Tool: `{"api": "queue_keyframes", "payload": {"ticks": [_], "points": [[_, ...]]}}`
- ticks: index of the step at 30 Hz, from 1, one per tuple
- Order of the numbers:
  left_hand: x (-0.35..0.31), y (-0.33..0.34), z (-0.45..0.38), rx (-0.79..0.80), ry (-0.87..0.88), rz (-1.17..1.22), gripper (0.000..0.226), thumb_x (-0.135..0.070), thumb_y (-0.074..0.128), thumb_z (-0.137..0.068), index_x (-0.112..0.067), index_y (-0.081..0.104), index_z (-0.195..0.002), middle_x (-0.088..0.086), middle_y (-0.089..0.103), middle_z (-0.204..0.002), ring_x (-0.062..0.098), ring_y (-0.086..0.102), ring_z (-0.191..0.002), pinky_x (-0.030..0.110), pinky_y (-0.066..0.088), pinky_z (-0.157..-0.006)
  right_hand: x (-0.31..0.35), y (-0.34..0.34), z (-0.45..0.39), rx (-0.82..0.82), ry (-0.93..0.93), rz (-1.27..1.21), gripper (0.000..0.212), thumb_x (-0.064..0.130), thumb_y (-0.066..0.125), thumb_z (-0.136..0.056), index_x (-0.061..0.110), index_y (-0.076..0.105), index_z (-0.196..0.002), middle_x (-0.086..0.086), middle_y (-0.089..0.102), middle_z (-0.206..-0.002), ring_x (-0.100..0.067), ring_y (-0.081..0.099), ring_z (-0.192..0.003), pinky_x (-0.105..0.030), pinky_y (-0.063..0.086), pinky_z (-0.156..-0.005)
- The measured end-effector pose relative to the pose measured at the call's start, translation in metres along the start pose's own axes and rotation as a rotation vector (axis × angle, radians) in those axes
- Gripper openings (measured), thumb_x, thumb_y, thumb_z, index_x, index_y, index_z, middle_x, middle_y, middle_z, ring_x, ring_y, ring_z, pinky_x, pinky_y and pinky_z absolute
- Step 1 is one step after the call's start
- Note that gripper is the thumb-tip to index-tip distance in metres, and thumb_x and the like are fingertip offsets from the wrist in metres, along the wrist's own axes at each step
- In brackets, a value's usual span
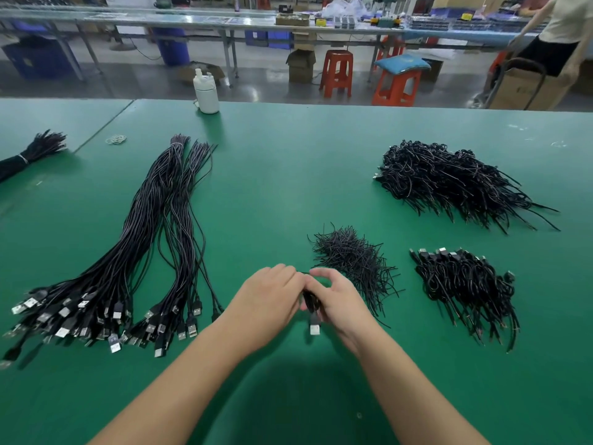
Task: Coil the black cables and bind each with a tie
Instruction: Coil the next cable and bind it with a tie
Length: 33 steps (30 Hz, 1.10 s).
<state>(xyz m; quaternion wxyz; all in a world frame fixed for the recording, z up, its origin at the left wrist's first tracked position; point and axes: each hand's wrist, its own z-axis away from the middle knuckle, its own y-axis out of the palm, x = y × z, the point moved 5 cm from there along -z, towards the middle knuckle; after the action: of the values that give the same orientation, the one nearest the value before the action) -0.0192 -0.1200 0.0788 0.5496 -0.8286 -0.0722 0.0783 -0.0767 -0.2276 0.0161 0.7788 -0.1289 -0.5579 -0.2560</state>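
Observation:
My left hand [271,295] and my right hand [337,298] meet over the green table [288,175], both gripping one coiled black cable [310,303]; its silver USB plug [314,327] hangs below my fingers. A thin black tie end sticks out between the hands at the top. A heap of loose black ties [354,261] lies just right of my hands. Long uncoiled cables [150,239] stretch out at the left, plugs toward me. Bound coils lie in a small pile [465,287] and a large pile [449,181] at the right.
A white bottle [206,91] stands at the table's far edge. Rubber bands [116,140] and another cable bundle [32,152] lie far left. Beyond the table are orange stools [336,73], benches, boxes and a standing person [558,30].

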Motion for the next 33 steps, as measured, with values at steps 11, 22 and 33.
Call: {"api": "queue_keyframes", "payload": {"ticks": [11, 22, 33], "points": [[0.016, 0.006, 0.005, 0.088, -0.330, 0.310, 0.005, -0.028, 0.055, -0.094, -0.024, 0.058, -0.093, -0.008, 0.061, -0.089, 0.015, 0.058, -0.084, 0.033, 0.047, -0.076, 0.012, -0.001, 0.003, 0.037, -0.141, 0.133, 0.012, 0.020, 0.057, -0.099, 0.009, 0.053, -0.099, -0.009, 0.068, -0.061, -0.022, 0.054, -0.054, -0.023, 0.044, -0.048], [0.042, 0.006, 0.010, 0.060, -0.660, 0.770, 0.016, -0.011, 0.071, -0.085, -0.021, 0.065, -0.074, -0.007, 0.061, -0.065, 0.003, 0.047, -0.058, 0.017, 0.041, -0.060, 0.022, -0.002, 0.008, 0.250, -0.197, 0.116, 0.026, -0.001, 0.061, -0.092, 0.004, 0.068, -0.117, -0.007, 0.069, -0.085, -0.011, 0.062, -0.072, -0.020, 0.051, -0.074], [0.026, -0.004, 0.005, -0.024, -0.530, 0.708, 0.020, -0.015, 0.069, -0.088, -0.025, 0.059, -0.075, -0.015, 0.054, -0.062, 0.004, 0.045, -0.059, 0.019, 0.041, -0.060, 0.026, -0.010, 0.008, 0.115, -0.213, 0.119, 0.019, 0.015, 0.063, -0.095, 0.008, 0.070, -0.111, -0.020, 0.071, -0.079, -0.013, 0.046, -0.049, -0.022, 0.041, -0.049]]}}
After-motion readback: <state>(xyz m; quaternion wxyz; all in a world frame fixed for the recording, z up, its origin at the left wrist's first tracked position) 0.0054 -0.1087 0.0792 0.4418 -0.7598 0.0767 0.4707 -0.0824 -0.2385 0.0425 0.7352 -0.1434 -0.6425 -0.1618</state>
